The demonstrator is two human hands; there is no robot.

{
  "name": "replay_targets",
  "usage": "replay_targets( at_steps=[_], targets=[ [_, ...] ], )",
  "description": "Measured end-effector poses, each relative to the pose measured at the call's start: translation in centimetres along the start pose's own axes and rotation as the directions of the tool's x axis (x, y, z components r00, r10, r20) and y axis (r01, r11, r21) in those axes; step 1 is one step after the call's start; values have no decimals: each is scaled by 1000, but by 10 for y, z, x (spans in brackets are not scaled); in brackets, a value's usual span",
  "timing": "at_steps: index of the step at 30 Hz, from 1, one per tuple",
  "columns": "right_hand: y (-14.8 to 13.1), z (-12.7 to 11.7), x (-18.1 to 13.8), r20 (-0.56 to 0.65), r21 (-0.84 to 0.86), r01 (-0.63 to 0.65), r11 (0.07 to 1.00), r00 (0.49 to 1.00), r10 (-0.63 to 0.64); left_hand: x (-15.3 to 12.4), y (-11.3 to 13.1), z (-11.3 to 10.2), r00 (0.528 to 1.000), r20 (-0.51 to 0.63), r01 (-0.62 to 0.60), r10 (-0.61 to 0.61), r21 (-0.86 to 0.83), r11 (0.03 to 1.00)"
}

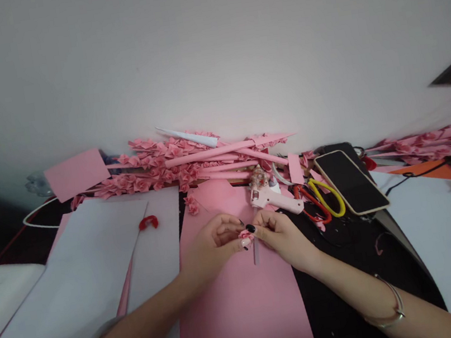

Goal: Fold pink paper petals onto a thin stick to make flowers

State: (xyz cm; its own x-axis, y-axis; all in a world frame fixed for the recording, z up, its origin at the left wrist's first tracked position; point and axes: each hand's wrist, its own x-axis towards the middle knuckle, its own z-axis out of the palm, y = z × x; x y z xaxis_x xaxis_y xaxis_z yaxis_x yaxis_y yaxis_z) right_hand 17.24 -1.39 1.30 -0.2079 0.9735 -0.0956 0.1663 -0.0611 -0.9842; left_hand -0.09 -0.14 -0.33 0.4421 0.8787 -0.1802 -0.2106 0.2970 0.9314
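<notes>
A small pink paper flower (246, 236) is pinched between the fingertips of both hands, above a pink paper sheet (242, 313). My left hand (215, 241) is closed on its left side, thumb and fingers together. From the right, my right hand (280, 234) grips the flower with its thumb in front. Just beyond the hands lies a pale pink glue gun (275, 201), and its glue stick (256, 253) sticks out toward me beneath the right hand. Another pink paper flower (191, 203) rests at the sheet's far left.
Bundles of pink paper flower stems (156, 157) lie along the wall. Right of the glue gun are yellow-handled and red-handled scissors (339, 205) and a phone (352, 181). White sheets (93, 251) cover the left, with a red item (147, 222) on top. Another white sheet (441, 227) lies right.
</notes>
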Motion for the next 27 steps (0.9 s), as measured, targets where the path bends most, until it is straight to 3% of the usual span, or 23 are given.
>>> replay_targets(
  at_steps=[8,17,24,27],
  targets=[
    [4,3,-2,-110,37,95,995,990,-90,-1,1,-2,998,-29,-49,57,234,971],
    [3,7,-6,-106,-231,194,953,969,-222,-6,1,1,997,-14,-66,75,353,933],
    [4,5,-3,-66,-139,49,989,996,-59,-8,3,3,994,11,-102,107,411,906],
    [6,5,-3,-103,-123,43,991,993,-56,-9,4,4,993,2,-110,120,417,902]
  ],
)
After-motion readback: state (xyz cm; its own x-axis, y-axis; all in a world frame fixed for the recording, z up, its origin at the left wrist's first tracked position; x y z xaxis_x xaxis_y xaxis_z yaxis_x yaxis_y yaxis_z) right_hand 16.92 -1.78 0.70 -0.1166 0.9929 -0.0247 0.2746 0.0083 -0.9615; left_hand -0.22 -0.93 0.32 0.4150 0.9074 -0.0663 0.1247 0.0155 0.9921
